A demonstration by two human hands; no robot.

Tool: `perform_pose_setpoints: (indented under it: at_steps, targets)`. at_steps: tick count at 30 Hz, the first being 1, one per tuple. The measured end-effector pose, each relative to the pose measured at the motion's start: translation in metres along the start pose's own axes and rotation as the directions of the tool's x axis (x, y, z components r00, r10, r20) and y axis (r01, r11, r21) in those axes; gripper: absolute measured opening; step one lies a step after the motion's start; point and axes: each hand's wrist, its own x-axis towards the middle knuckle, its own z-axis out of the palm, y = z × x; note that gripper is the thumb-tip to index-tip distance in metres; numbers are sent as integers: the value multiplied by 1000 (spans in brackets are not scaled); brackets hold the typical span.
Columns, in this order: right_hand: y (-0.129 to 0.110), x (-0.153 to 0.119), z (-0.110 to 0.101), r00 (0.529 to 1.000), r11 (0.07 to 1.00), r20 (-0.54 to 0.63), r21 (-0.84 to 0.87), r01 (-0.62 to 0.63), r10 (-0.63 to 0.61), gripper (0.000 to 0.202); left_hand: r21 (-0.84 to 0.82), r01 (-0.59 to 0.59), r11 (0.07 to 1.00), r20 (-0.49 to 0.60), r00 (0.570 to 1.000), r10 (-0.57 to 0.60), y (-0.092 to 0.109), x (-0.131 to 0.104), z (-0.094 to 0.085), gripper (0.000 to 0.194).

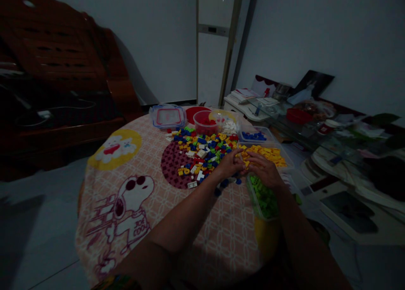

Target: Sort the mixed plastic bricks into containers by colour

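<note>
A mixed pile of toy building bricks [202, 149] in yellow, blue, white, red and green lies on the round table. At the pile's right edge, my left hand [232, 165] has its fingers bent and closed; what they hold is too dark and small to make out. My right hand [264, 170] faces it, fingers curled in, with a small yellow toy brick [247, 164] at the fingertips. Behind my right hand is a clear box of yellow bricks [274, 155]. Below it stands a clear box of green bricks [262, 199], partly covered by the hand and forearm.
Farther back are a round tub with red bricks [205, 123], white bricks [229, 126], a box of blue bricks [255, 136] and a clear lidded box [167, 116]. A patterned cloth [209, 239] covers the table. A cluttered glass shelf [284, 119] stands right, a wooden bench [63, 62] left.
</note>
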Motion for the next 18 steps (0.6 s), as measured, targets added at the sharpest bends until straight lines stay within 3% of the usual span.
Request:
perform_pose_setpoints:
  at_steps: [4, 7, 9, 12, 15, 18]
  targets:
    - [3, 1, -1, 984, 993, -136, 33, -113, 117, 23, 87, -48, 995, -38, 998, 51, 0, 3, -9, 76]
    - [6, 2, -4, 929, 975, -308, -16, -220, 204, 25, 281, -78, 956, -128, 985, 118, 14, 2, -27, 56]
    - [9, 1, -7, 881, 953, -402, -62, -297, 249, 27, 497, -64, 866, -195, 964, 183, 30, -4, -48, 46]
    - [13, 1, -10, 842, 917, -453, -117, -381, 292, 32, 723, 47, 689, -276, 934, 226, 57, -19, -84, 41]
    - [15, 0, -8, 837, 893, -440, -147, -426, 327, 35, 831, 196, 521, -351, 911, 218, 79, -38, -117, 33]
    - [16, -1, -5, 860, 886, -384, -182, -428, 336, 34, 858, 306, 413, -424, 876, 230, 91, -53, -134, 26]
